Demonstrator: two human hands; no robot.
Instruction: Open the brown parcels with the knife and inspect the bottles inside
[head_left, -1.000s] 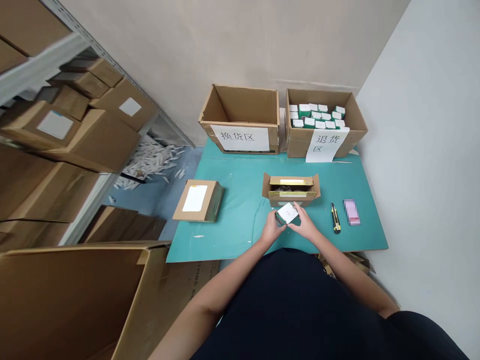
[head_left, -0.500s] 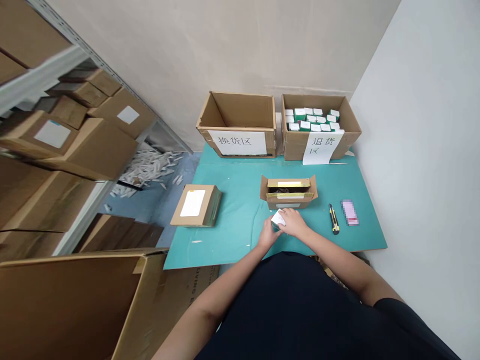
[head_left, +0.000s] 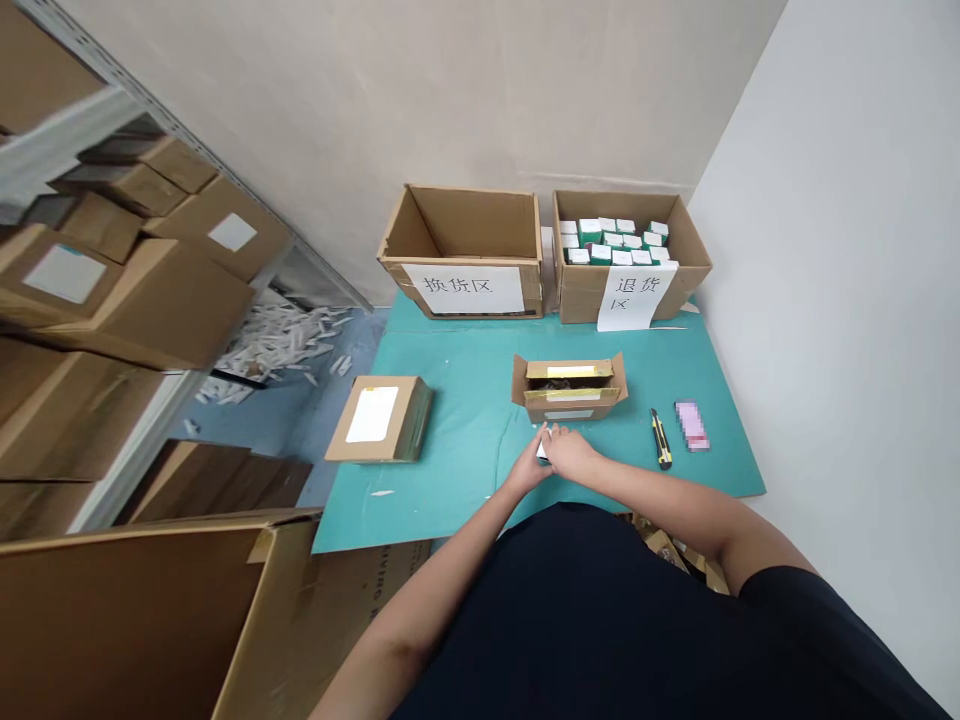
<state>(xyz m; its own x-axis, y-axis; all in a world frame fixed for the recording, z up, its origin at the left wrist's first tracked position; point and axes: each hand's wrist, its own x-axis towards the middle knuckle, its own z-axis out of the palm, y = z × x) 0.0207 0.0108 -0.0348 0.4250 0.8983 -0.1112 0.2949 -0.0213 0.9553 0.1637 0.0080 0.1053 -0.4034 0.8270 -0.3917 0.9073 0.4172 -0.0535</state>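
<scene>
Both hands meet over a small white box point(head_left: 541, 450) near the front edge of the teal mat point(head_left: 480, 420). My right hand point(head_left: 571, 452) lies over the top of the box and covers most of it, fingers curled round it. My left hand point(head_left: 526, 472) grips the box from the left side. Just beyond the hands stands a small open cardboard parcel point(head_left: 568, 388) with its flaps up.
A sealed labelled carton point(head_left: 379, 419) lies at the mat's left. A yellow-black utility knife point(head_left: 659, 438) and a pink item point(head_left: 691, 425) lie at right. At the back stand an empty labelled carton point(head_left: 465, 250) and a carton point(head_left: 628, 262) holding several green-white boxes. Shelved cartons fill the left.
The white box was held up with its face showing; now my right hand has closed over it and both hands have sunk lower toward the mat. The view has shifted slightly.
</scene>
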